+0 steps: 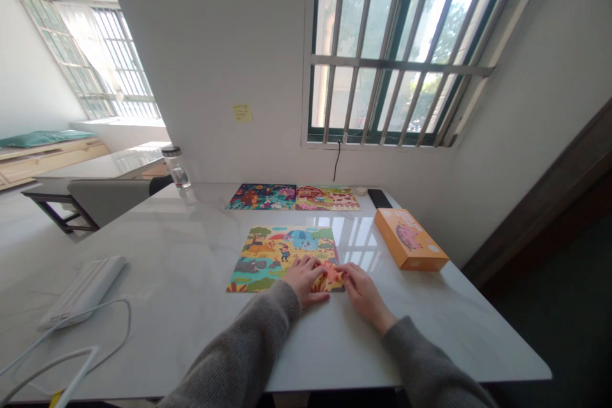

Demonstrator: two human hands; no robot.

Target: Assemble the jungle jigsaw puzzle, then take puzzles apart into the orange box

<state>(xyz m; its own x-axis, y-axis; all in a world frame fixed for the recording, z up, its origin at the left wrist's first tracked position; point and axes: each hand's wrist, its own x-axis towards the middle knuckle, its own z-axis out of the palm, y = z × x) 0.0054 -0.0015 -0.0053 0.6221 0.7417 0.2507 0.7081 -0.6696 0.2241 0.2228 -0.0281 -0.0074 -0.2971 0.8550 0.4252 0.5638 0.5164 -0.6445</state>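
— Where are the hands?

— Low in the middle of the frame, side by side on the white table [167,280]. The left hand [305,279] and the right hand [364,293] both lie palm down, fingers lightly bent, on the lower right corner of the animal puzzle [277,256].

— Do they hold anything?

— Between them sits an orange-red puzzle piece [331,278]. The fingertips of both hands touch it and press on it; whether either one really grips it, I cannot tell.

— And the puzzle itself?

— Flat in the centre of the table, reaching up and to the left of the hands — most of its picture is uncovered. The piece lies at its lower right corner, right at the edge.

— What else is about?

— Above the puzzle, near the wall, two more puzzles [292,197] lie edge to edge. To the right of the hands an orange box [410,239] lies at an angle, and above it a dark phone [379,198]. At the left edge a white device [83,290] with a cable; further up, a clear bottle [176,167].
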